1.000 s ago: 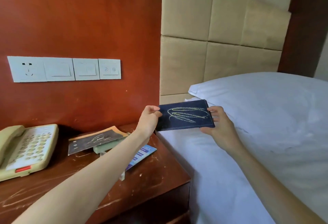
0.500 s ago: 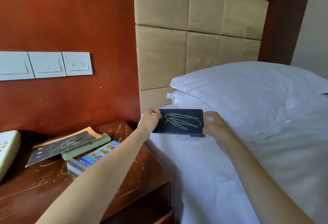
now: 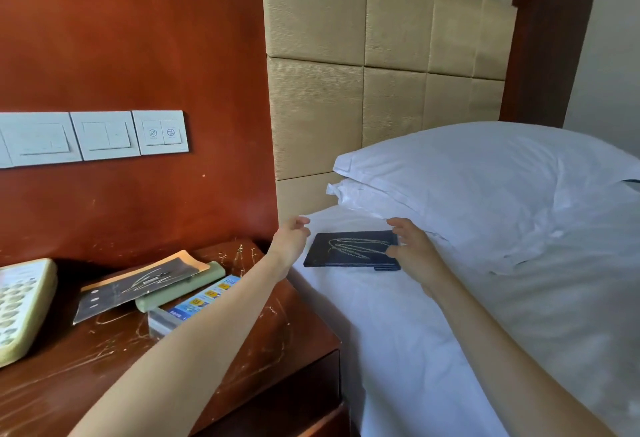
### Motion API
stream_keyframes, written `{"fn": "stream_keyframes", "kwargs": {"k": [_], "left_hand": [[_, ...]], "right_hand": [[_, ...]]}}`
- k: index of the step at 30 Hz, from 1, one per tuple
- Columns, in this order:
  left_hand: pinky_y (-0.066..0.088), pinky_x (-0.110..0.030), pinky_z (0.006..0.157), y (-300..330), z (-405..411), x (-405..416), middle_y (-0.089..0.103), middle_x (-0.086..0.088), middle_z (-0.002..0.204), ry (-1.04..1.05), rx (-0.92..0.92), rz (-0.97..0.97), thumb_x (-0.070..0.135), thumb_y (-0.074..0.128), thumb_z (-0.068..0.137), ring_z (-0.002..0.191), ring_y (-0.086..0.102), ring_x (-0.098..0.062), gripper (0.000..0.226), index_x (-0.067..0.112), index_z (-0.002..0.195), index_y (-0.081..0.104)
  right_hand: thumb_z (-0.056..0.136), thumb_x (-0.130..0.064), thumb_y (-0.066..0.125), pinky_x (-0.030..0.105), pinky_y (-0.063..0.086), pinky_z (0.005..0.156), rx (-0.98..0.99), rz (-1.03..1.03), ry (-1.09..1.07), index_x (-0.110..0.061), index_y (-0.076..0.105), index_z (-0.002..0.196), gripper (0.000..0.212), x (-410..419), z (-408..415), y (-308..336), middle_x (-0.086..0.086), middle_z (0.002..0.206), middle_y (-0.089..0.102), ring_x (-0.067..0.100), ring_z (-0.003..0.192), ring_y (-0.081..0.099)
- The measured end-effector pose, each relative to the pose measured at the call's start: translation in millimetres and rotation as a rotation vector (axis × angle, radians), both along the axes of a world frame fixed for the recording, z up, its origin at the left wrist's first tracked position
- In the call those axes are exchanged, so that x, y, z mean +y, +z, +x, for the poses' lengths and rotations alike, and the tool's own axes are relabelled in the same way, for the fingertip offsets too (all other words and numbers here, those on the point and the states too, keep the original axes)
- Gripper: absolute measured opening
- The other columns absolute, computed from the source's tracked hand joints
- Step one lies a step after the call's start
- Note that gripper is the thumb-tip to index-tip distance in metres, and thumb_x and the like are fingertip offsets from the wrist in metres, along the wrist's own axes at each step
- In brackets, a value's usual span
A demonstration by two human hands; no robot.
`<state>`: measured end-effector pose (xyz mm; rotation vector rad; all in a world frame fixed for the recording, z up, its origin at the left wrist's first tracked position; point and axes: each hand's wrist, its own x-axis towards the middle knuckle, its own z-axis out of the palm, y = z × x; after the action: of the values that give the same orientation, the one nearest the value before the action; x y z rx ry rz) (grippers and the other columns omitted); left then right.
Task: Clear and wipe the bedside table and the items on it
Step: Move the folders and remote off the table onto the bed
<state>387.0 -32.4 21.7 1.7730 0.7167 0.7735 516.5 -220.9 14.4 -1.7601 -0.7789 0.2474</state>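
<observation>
**A:** Entry: your left hand (image 3: 290,240) and right hand (image 3: 414,249) both hang over the bed sheet (image 3: 398,332), fingers loose and spread, gripping nothing. Confirm?

**B:** Confirmed. The dark tray (image 3: 351,250) lies flat on the sheet between them, just in front of the pillows (image 3: 485,187). Your right fingertips look to be at or just off its right edge; contact can't be settled from this view. Your left hand is clear of its left edge.

**A:** What is left on the bedside table (image 3: 263,332)?

**B:** A grey card (image 3: 138,284) propped on a pale green pad (image 3: 183,289), a blue leaflet holder (image 3: 194,305) beside them, and the telephone (image 3: 20,305) at the far left. Judgement: clearing is only partly done; no wiping cloth in view.

**A:** The relation for the next reach?

**B:** Those items lie to your left and nearer you than the tray. Your left forearm already crosses the table's near corner, so that hand is the closer one. The card's long axis runs left-low to right-high, with its right end nearest your left hand
</observation>
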Motion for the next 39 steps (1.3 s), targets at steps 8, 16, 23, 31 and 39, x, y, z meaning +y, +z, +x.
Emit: {"fn": "stream_keyframes", "kwargs": {"k": [8, 16, 23, 31, 39], "left_hand": [[0.045, -0.013, 0.060, 36, -78, 7, 0.071, 0.000, 0.082, 0.003, 0.034, 0.378, 0.002, 0.042, 0.093, 0.071, 0.063, -0.011, 0.024, 0.011, 0.095, 0.064], [0.050, -0.024, 0.062, 42, -183, 44, 0.070, 0.000, 0.078, 0.139, 0.296, 0.560, 0.005, 0.046, 0.091, 0.073, 0.063, -0.016, 0.024, 0.015, 0.086, 0.066], [0.051, -0.035, 0.080, 21, -249, 78, 0.065, 0.001, 0.101, 0.236, 0.630, 0.619, 0.025, 0.049, 0.094, 0.094, 0.062, -0.024, 0.016, 0.024, 0.101, 0.063], [0.042, -0.034, 0.094, -10, -278, 69, 0.048, -0.001, 0.127, 0.394, 0.985, 0.785, 0.052, 0.039, 0.098, 0.119, 0.047, -0.021, 0.046, 0.024, 0.133, 0.047], [0.040, -0.033, 0.067, -8, -275, 59, 0.061, -0.010, 0.089, 0.809, 0.700, 0.199, 0.021, 0.037, 0.097, 0.077, 0.055, -0.027, 0.028, 0.007, 0.088, 0.059]], "right_hand": [[0.082, 0.006, 0.054, 0.017, 0.048, 0.073, -0.066, 0.193, 0.114, -0.024, 0.063, 0.096, 0.034, 24, -46, 11, 0.001, 0.097, 0.069, 0.015, 0.090, 0.063], [0.081, -0.006, 0.063, 0.025, 0.049, 0.068, -0.110, 0.120, 0.251, -0.026, 0.066, 0.077, 0.021, 89, -101, 16, -0.005, 0.076, 0.071, 0.012, 0.077, 0.067], [0.082, -0.012, 0.064, 0.016, 0.045, 0.064, -0.140, -0.033, 0.420, -0.023, 0.066, 0.085, 0.012, 153, -140, 23, -0.005, 0.077, 0.070, 0.007, 0.074, 0.066], [0.087, -0.009, 0.054, 0.029, 0.054, 0.059, 0.069, -0.282, 0.511, -0.015, 0.062, 0.097, 0.014, 209, -159, 19, 0.007, 0.079, 0.066, 0.016, 0.064, 0.063], [0.091, -0.005, 0.054, 0.023, 0.046, 0.044, 0.369, -0.396, 0.541, -0.003, 0.058, 0.105, 0.014, 229, -166, 6, 0.018, 0.079, 0.069, 0.020, 0.053, 0.059]]}}
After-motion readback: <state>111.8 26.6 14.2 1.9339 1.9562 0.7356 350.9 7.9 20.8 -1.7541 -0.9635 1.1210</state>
